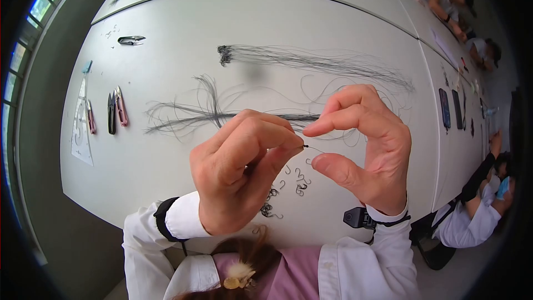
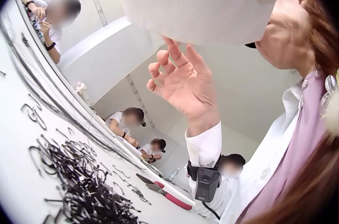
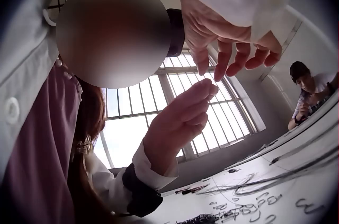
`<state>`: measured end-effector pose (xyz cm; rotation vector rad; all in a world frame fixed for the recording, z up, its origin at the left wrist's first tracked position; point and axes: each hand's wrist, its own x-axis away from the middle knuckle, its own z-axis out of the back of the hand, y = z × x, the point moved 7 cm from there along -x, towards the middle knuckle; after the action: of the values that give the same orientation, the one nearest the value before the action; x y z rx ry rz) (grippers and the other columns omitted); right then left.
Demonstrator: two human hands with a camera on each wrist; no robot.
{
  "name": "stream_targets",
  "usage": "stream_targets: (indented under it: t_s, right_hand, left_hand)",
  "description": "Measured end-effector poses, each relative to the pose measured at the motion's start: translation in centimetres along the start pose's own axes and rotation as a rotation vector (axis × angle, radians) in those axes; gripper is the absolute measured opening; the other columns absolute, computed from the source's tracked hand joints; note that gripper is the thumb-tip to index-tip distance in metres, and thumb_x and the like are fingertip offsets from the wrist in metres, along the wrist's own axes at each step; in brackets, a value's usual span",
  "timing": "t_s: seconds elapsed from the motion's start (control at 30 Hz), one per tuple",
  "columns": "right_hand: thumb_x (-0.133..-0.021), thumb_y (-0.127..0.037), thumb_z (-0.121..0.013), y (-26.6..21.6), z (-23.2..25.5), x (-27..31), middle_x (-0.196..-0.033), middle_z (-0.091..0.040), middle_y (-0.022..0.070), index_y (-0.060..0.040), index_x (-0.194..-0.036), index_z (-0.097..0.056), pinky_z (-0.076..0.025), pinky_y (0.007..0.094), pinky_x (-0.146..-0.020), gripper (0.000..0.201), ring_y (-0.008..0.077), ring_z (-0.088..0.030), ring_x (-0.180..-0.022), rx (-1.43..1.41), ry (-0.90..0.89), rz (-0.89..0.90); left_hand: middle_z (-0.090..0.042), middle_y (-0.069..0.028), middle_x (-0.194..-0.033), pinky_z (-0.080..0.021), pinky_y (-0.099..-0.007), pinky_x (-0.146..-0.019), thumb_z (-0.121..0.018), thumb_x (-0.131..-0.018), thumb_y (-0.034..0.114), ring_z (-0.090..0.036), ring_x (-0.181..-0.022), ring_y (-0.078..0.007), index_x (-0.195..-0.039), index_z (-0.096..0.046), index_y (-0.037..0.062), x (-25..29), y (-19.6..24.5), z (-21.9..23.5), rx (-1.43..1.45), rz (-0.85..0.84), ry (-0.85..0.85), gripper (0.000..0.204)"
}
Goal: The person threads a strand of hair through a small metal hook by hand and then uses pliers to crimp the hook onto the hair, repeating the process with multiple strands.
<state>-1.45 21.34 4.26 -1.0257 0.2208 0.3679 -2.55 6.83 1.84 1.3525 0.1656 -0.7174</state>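
Above the table's [image 1: 166, 150] near edge, left hand [image 1: 241, 166] pinches a hair strand [image 1: 314, 148]; right hand [image 1: 361, 147] hovers released.

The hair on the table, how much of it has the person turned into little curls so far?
Done: a small pile of curled hair pieces lies on the white table below the hands. In hand: the left hand pinches one thin strand, the right hand open at its free end. Left: two long hair bundles, one near and one farther, still lie straight.
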Motion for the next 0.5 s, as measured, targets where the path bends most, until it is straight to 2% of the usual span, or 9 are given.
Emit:
stream_targets:
  t_s: [0.13,0.2,0.33,0.43,0.5]
  right_hand:
    - [-0.061,-0.005,-0.071,0.6,-0.6,0.3,-0.083,-0.055,0.0042,-0.0049,-0.077,-0.067,-0.037,0.0294,-0.078,0.016,0.0161,-0.05,-0.081,-0.003,0.018,0.011]
    - [-0.06,-0.002,-0.069,0.9,-0.6,0.4,-0.08,-0.055,0.0038,-0.0047,-0.074,-0.065,-0.037,0.0294,-0.076,0.015,0.0159,-0.049,-0.08,-0.071,0.047,0.002]
    - [-0.06,0.0,-0.067,0.9,-0.8,0.4,-0.08,-0.054,0.004,-0.005,-0.072,-0.064,-0.037,0.0293,-0.077,0.014,0.0156,-0.049,-0.08,-0.082,0.069,-0.006]
    - [-0.058,0.002,-0.067,0.9,-0.7,0.4,-0.079,-0.055,0.0032,-0.0058,-0.071,-0.064,-0.037,0.0294,-0.075,0.016,0.0162,-0.048,-0.079,-0.052,0.097,0.003]
    - [-0.054,0.002,-0.067,0.1,-0.5,0.4,-0.078,-0.055,0.0024,-0.007,-0.071,-0.064,-0.037,0.0303,-0.072,0.019,0.0184,-0.046,-0.078,0.129,0.145,0.089]
  left_hand:
    - [-0.06,-0.0129,-0.082,-0.039,-0.0193,-0.048,-0.057,-0.077,-0.014,-0.052,-0.059,-0.0075,-0.082,-0.057,-0.0034,-0.2,0.6,0.0,-0.097,-0.028,0.035,0.012]
    - [-0.061,-0.0118,-0.077,-0.039,-0.0197,-0.048,-0.06,-0.074,-0.015,-0.053,-0.059,-0.0093,-0.078,-0.059,-0.0026,-0.2,1.0,0.1,-0.143,-0.116,0.095,0.013]
    - [-0.062,-0.0112,-0.076,-0.039,-0.0197,-0.048,-0.062,-0.072,-0.014,-0.053,-0.058,-0.0105,-0.077,-0.059,-0.0022,-0.3,1.4,0.0,-0.214,-0.168,0.103,0.014]
    - [-0.062,-0.0105,-0.076,-0.039,-0.0195,-0.048,-0.063,-0.072,-0.014,-0.053,-0.059,-0.0092,-0.077,-0.059,-0.0013,-0.3,1.4,-0.1,-0.233,-0.137,0.075,0.014]
    - [-0.061,-0.0107,-0.082,-0.041,-0.0189,-0.049,-0.063,-0.075,-0.011,-0.053,-0.059,-0.0077,-0.081,-0.058,-0.0023,-0.2,0.1,-0.3,-0.131,0.067,-0.019,0.011]
